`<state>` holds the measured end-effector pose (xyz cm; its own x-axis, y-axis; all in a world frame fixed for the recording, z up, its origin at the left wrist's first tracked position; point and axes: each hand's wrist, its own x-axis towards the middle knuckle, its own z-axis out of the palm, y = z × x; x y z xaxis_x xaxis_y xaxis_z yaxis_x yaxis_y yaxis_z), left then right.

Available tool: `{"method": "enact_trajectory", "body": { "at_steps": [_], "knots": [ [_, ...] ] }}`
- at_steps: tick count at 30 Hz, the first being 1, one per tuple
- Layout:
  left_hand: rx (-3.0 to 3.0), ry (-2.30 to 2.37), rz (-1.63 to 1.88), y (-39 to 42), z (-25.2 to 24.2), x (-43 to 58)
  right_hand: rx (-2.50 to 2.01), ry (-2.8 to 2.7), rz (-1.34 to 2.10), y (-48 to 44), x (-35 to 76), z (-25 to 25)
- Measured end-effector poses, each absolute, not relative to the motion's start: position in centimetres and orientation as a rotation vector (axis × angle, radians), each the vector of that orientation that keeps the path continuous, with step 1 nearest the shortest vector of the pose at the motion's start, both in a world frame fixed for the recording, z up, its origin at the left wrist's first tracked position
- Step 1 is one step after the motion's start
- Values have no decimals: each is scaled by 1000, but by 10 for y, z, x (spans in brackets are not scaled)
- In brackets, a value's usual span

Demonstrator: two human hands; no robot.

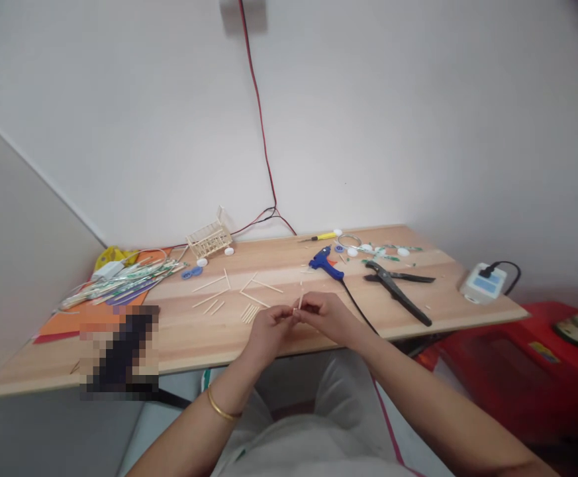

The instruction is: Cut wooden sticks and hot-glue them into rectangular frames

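Note:
My left hand [271, 326] and my right hand [327, 317] meet over the table's front part, their fingertips pinched together around a small wooden stick [300, 301]. One end of the stick points up and away from me; its lower end is partly hidden by the fingers. Just left of my hands lies a row of short wooden sticks [250, 313]. Beyond them, longer sticks form angled shapes [261, 283] on the wood. A blue hot glue gun [326, 264] rests on the table ahead of my right hand, its black cord running toward me.
Large black-handled cutters [398, 291] lie at right, near a white power adapter [484, 283]. A yellow-handled knife [323, 236] and a wire coil [349, 242] are farther back. A small stick frame [210, 238] stands by the wall. Wrapped sticks [130, 281] are heaped on orange paper [63, 322].

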<state>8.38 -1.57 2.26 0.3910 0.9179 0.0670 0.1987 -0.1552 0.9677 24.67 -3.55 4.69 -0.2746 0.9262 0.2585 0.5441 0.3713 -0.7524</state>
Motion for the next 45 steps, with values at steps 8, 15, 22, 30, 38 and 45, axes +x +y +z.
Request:
{"method": "enact_trajectory", "body": {
  "at_steps": [8, 15, 22, 30, 38, 45],
  "knots": [
    [2066, 1295, 677, -15, 12, 79, -1310, -2095, 587, -38, 247, 23],
    [2254, 1382, 576, -24, 7, 82, -1321, -2140, 549, -42, 247, 7],
    [2314, 1406, 575, -24, 6, 80, -1345, -2233, 498, -41, 243, 11],
    [2314, 1425, 586, -25, 5, 81, -1337, -2263, 448, -42, 243, 7],
    [2317, 1449, 508, -26, 11, 82, -1337, -2298, 444, -44, 244, 13],
    [2308, 1435, 555, -26, 8, 81, -1315, -2202, 486, -43, 245, 10]
  ]
}}
